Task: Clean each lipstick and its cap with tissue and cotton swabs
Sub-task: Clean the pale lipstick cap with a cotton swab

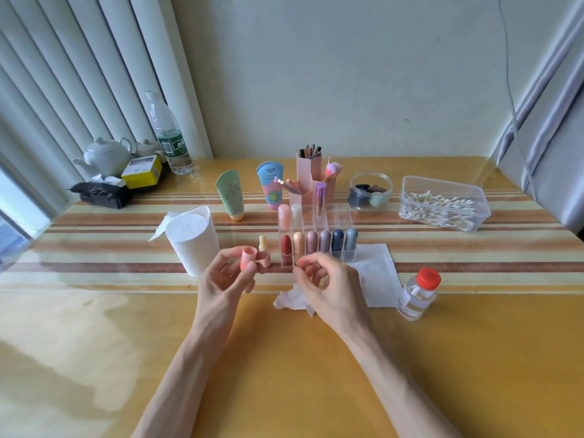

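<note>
My left hand (226, 276) pinches a pink lipstick cap (245, 259) between thumb and fingers, open end up. Just behind it an uncapped lipstick (263, 252) stands on the table, with a pink base and a pale yellow tip. My right hand (319, 279) hovers in front of the clear organizer (317, 248), which holds several capsule lipsticks. Its fingers are curled and its thumb and forefinger meet; nothing shows between them. A crumpled tissue (289, 301) lies under that hand and a flat tissue (377, 273) to its right. The cotton swab box (442, 203) sits at the back right.
A tissue roll (192, 241) stands left of my left hand. A small clear bottle with a red cap (418, 294) stands on the right. Behind the organizer are two tubes (230, 196), pink brush holders (311, 177) and a round jar (371, 191). Teapot, water bottle and boxes fill the back left.
</note>
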`<state>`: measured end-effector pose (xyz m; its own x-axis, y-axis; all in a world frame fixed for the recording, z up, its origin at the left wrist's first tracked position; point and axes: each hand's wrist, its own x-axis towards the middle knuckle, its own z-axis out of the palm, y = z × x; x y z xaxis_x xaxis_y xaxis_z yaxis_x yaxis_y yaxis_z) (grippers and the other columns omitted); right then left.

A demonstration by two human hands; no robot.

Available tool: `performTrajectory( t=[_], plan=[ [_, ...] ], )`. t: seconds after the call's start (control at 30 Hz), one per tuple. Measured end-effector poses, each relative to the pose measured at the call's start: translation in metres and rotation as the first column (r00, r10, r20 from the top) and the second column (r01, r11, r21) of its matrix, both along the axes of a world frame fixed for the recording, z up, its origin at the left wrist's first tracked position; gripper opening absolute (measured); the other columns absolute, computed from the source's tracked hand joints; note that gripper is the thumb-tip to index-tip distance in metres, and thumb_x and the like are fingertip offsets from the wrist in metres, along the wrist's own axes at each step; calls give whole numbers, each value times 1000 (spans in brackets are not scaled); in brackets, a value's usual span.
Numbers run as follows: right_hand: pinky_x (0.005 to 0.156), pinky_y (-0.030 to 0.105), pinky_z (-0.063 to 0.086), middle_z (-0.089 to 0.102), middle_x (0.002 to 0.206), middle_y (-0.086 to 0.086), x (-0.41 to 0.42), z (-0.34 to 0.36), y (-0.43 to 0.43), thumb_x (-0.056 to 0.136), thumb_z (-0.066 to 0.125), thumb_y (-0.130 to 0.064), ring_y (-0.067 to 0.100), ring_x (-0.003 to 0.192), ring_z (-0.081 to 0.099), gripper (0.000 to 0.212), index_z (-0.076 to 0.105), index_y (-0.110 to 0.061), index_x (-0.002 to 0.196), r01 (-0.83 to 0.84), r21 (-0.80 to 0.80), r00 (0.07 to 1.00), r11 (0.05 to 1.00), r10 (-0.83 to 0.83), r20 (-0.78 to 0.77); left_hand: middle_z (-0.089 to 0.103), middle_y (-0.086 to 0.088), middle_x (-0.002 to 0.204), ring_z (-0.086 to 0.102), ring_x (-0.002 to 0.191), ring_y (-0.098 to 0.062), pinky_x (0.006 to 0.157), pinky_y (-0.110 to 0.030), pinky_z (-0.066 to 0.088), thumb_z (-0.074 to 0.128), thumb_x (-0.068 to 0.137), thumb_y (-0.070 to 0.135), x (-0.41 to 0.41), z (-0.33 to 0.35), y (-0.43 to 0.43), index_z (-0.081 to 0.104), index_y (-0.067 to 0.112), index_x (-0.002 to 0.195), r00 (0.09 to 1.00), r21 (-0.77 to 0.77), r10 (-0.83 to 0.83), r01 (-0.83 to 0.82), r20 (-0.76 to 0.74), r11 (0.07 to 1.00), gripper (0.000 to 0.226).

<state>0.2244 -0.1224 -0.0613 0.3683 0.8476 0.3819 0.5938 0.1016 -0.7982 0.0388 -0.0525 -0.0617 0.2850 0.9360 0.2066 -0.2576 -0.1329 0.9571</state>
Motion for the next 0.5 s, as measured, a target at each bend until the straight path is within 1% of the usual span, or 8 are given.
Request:
performTrajectory(
  t=[0.03, 0.1, 0.17, 0.23, 0.27, 0.33, 0.4, 0.5],
  plan=[
    [64, 6, 44, 70, 76, -15, -2, 1, 4, 92, 81, -20, 2, 76, 66, 5, 77, -17, 94, -5, -2, 1000, 1000, 5, -5, 75, -1, 99, 65, 89, -21, 67, -26, 44, 64, 99, 10, -1, -2, 3, 58, -1, 118, 1000, -3, 7, -7, 6, 1000, 23],
    [63, 10, 46, 68, 71, -18, -6, -1, 14, 92, 79, -22, 3, 72, 65, 4, 77, -19, 93, -23, -25, 999, 999, 23, -29, 71, 2, 96, 64, 90, -20, 70, -27, 46, 61, 101, 7, -1, -9, 7, 55, 4, 119, 1000, -14, 11, -11, -12, 1000, 19],
    [64, 18, 52, 67, 70, -19, -10, -5, 22, 92, 79, -26, 4, 69, 65, 5, 77, -22, 94, -40, -66, 999, 997, 38, -29, 63, 2, 93, 59, 91, -20, 73, -29, 45, 54, 106, 4, -1, -16, 10, 54, 11, 120, 999, -61, 2, -4, -32, 998, 15],
    [64, 22, 55, 68, 73, -18, -12, -8, 27, 92, 78, -30, 4, 69, 65, 8, 77, -24, 97, -46, -89, 999, 995, 47, -1, 57, 0, 93, 55, 89, -18, 74, -27, 46, 56, 107, 10, 2, -18, 10, 53, 15, 124, 995, -111, -1, -10, -96, 994, 18],
    [63, 19, 54, 69, 74, -18, -13, -10, 27, 92, 78, -30, 3, 69, 65, 9, 77, -24, 99, -54, -88, 998, 995, 55, 9, 55, -1, 93, 54, 86, -14, 75, -23, 48, 63, 104, 19, 4, -17, 10, 54, 18, 127, 986, -99, 29, -46, -165, 994, 25],
    [61, 10, 48, 69, 76, -17, -12, -13, 26, 92, 79, -25, 1, 71, 64, 9, 78, -20, 99, -70, -62, 997, 996, 71, 10, 54, -1, 87, 54, 74, -6, 72, -15, 48, 76, 92, 32, 8, -14, 12, 57, 22, 127, 934, -1, 144, -153, -326, 988, 42],
    [61, 9, 47, 70, 81, -14, -13, -16, 25, 92, 80, -23, 2, 75, 64, 7, 78, -18, 97, -67, -33, 997, 997, 68, 31, 52, 2, 76, 48, 62, -4, 64, -12, 46, 81, 89, 29, 12, -10, 19, 61, 22, 124, 880, 89, 236, -219, -412, 972, 41],
    [61, 13, 50, 68, 85, -12, -15, -19, 27, 92, 79, -23, 4, 70, 62, 4, 78, -21, 95, -33, 12, 997, 999, 32, 76, 39, 10, 60, 37, 52, -5, 54, -14, 36, 85, 88, 23, 14, -10, 30, 69, 21, 118, 847, 136, 255, -216, -466, 967, 33]
  ],
)
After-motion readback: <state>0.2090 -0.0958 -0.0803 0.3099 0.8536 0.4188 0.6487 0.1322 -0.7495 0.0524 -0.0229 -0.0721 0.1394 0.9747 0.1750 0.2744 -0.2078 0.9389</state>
